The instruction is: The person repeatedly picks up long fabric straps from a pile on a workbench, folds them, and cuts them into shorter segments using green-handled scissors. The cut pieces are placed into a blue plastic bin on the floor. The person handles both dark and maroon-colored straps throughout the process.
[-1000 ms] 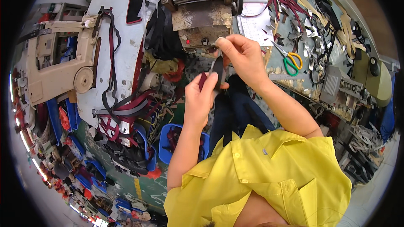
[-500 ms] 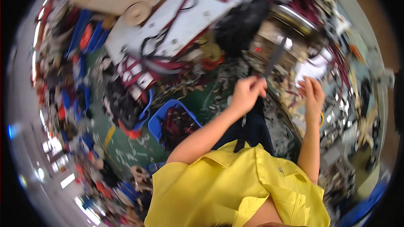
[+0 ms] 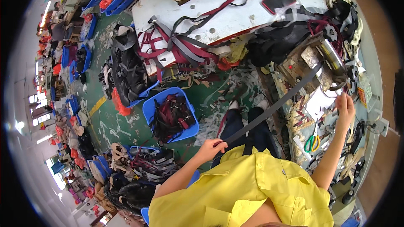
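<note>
My left hand [image 3: 211, 148] grips one end of a long dark grey strap [image 3: 275, 105], pulled out taut toward my body. The strap runs up and right to a small metal bench machine [image 3: 320, 61] with a shiny roller. My right hand [image 3: 346, 106] is raised beside that machine, fingers pinched near the strap's far end; what it holds is too small to tell. My yellow shirt fills the lower middle of the view.
Green-handled scissors [image 3: 312, 142] lie on the cluttered bench at right. A blue bin [image 3: 171, 115] of dark and red straps sits on the green floor. A white table [image 3: 227, 12] carries loose straps and a phone [image 3: 278, 1]. More bins and strap piles lie at left.
My left hand has drawn the strap far back from the machine toward my body, stretching it long. My right hand stayed by the machine. The view has swung to the left.
</note>
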A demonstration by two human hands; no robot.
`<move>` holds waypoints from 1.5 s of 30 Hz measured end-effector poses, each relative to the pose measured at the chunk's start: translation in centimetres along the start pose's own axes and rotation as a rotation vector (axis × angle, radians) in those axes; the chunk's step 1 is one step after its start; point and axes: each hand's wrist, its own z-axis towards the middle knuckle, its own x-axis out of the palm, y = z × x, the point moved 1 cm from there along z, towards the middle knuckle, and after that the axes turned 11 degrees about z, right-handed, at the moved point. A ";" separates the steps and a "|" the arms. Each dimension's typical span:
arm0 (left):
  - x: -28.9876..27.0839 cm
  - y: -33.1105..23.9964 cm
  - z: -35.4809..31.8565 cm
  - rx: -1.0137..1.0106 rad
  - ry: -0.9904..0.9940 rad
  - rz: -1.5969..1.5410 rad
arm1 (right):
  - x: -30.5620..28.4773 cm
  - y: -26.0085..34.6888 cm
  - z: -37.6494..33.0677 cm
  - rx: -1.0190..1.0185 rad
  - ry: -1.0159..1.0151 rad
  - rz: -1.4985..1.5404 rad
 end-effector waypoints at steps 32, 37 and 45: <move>5.0 -14.3 7.8 0.115 -0.049 -0.080 | 4.7 0.6 20.3 0.444 0.985 -0.258; 6.2 -18.8 11.1 0.249 0.006 -0.080 | 5.9 0.2 22.0 0.097 1.101 -0.290; 7.0 -24.0 13.0 0.380 0.137 -0.272 | -5.3 1.3 17.4 0.158 0.141 0.743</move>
